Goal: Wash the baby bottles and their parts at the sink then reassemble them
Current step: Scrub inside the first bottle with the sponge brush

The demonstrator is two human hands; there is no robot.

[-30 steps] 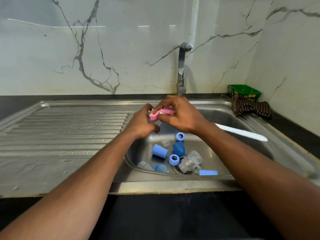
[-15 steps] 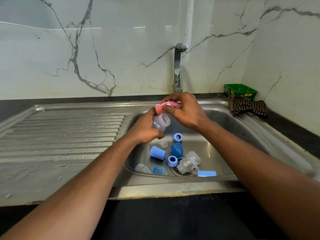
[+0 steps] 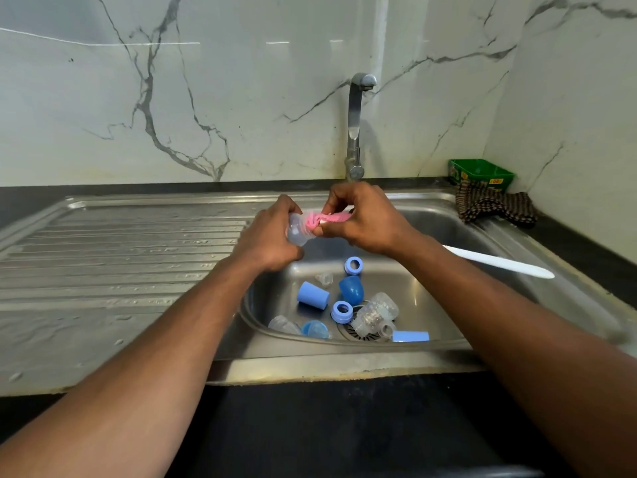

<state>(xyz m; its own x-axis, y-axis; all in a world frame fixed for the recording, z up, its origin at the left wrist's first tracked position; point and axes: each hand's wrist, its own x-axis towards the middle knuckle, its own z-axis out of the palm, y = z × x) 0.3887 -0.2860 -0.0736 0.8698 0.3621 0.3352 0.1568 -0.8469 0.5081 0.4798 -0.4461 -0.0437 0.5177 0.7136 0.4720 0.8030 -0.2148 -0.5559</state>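
Over sink basin (image 3: 431,232), left hand (image 3: 267,238) wrapped tight round clear baby bottle (image 3: 297,231), mouth facing right. Right hand (image 3: 368,219) pinches pink sponge brush head (image 3: 325,218) at bottle mouth, white handle (image 3: 499,262) trailing right. Bottle likely light, wet, slippery: hold round body. Blue collars, caps, teats lie below, unwashed.

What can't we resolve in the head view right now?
- Clear bottle: body mostly wrapped by the left hand.
- Pink brush head: how far it sits inside the bottle, hidden by right hand fingers.
- White brush handle: the part between head and wrist, hidden by the right hand.
- Tap: water flow cannot be told.
- Clear teat in the sink: too small for detail.
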